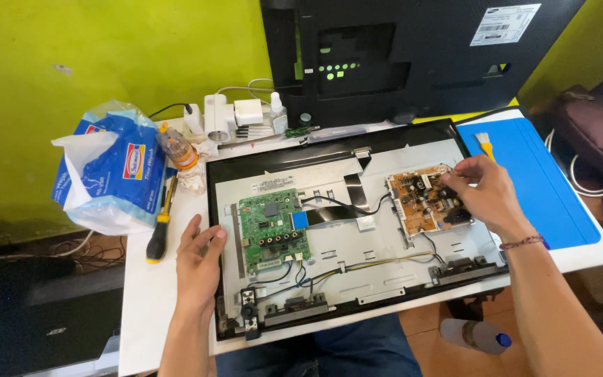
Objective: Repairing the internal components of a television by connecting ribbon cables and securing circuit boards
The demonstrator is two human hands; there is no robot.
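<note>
Your left hand (199, 262) lies flat and released on the left edge of the opened monitor chassis (347, 230), which rests on the white desk (149, 307). Your right hand (483, 192) pinches at the brown power board (423, 202) — fingertips on its upper right corner. Green main board (272, 227) sits left of centre. A blue-and-white plastic package (109, 171) with a red-bordered label sits far left; a white rectangular sticker (504, 23) sits on the black back cover (413, 56) behind.

You are looking at a green circuit board (271, 227) and an orange-brown one (428, 201), both sitting on a pale grey panel (385, 241) framed in black. Beside them, a bright blue mat (546, 188) is covering the white counter (149, 293), and a yellow-green wall (50, 70) is glowing behind.
</note>
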